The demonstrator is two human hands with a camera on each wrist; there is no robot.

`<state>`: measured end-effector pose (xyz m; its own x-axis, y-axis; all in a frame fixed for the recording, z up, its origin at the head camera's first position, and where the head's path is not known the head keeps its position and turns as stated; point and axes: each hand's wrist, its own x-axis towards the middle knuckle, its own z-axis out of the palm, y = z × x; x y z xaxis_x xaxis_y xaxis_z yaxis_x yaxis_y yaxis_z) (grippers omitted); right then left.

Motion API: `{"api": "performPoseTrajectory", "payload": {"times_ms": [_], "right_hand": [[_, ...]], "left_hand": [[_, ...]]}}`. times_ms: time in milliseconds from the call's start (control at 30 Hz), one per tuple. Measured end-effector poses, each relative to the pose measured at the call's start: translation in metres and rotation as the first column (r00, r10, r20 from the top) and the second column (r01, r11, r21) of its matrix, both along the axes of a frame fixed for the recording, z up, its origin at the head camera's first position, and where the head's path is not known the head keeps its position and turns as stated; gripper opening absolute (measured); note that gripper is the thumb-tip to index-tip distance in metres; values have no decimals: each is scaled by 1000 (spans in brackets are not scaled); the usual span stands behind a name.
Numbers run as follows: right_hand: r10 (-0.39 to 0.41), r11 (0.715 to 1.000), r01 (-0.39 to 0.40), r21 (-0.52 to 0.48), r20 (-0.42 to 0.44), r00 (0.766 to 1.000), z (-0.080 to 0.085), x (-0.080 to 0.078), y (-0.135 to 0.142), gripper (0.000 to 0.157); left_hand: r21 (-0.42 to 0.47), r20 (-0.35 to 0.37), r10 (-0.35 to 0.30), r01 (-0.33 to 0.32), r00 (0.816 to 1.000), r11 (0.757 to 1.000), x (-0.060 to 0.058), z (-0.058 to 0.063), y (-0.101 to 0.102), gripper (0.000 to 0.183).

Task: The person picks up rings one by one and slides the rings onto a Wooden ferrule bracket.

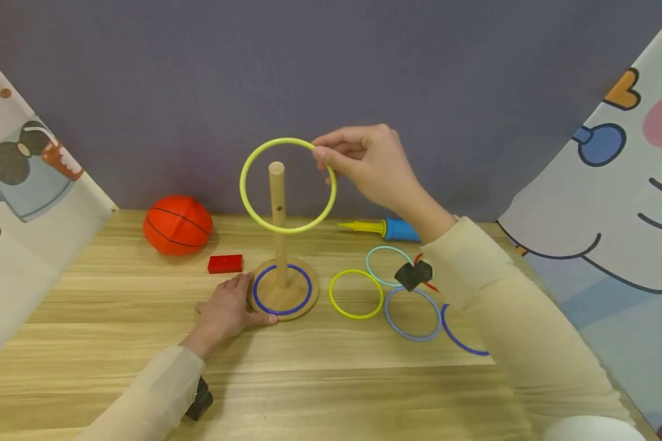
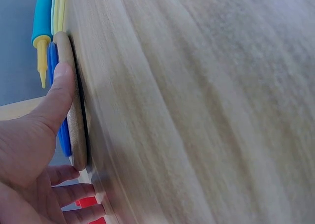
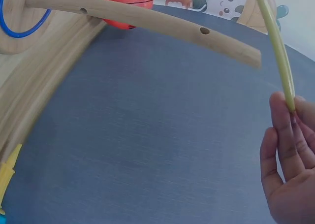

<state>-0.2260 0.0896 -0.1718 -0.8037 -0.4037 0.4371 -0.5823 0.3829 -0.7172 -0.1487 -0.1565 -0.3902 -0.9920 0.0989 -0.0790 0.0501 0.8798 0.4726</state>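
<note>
Yellow-green ring (image 1: 243, 185), one, is hanging above the wooden pole (image 1: 277, 190), left of centre; its outline is surrounding the pole's tip in the head view, while the right wrist view is showing it apart from the tip, not yet threaded. Right hand (image 1: 372, 162): thumb and forefinger are pinching the ring's right edge, closed down to its thickness, the other fingers bending loosely. Left hand (image 1: 226, 312): is bracing the wooden base (image 1: 295, 297), thumb lying over the near rim, fingers reaching about the left edge, the span between them wide. Blue ring (image 1: 283, 313), one, is lying flat on the base, around the pole's foot. Loose rings, right of the base: yellow ring (image 1: 331, 293), pale green ring (image 1: 368, 263), light blue ring (image 1: 414, 339) and dark blue ring (image 1: 466, 350) are lying on the table (image 1: 342, 392), the last partly hidden by the right sleeve (image 1: 507, 318). Sundries: red ball (image 1: 178, 225), far left; red block (image 1: 225, 264), left of the base; pump (image 1: 399, 230), far right. Step in hand, by judgement: positioning the yellow-green ring over the pole. Next move, by judgement, is calling for a steady base, centring (the pole is appearing left of the ring's middle), level lowering past the tip, then release.
</note>
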Motion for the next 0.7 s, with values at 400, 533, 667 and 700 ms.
{"api": "performPoseTrajectory", "payload": {"times_ms": [400, 533, 667, 700], "right_hand": [[-75, 996, 73, 59, 32, 997, -19, -16, -10, 20], [-71, 993, 66, 102, 42, 997, -32, -18, -13, 21], [-76, 985, 70, 159, 36, 996, -50, -20, -14, 21], [-79, 983, 72, 168, 30, 996, -54, -21, -14, 21]], "left_hand": [[4, 11, 4, -4, 1000, 1000, 0, 1, 1, 110], [5, 9, 8, -8, 1000, 1000, 1, 1, 1, 110], [5, 14, 14, -14, 1000, 1000, 1, 1, 1, 110], [4, 15, 15, -15, 1000, 1000, 1, 1, 1, 111]]}}
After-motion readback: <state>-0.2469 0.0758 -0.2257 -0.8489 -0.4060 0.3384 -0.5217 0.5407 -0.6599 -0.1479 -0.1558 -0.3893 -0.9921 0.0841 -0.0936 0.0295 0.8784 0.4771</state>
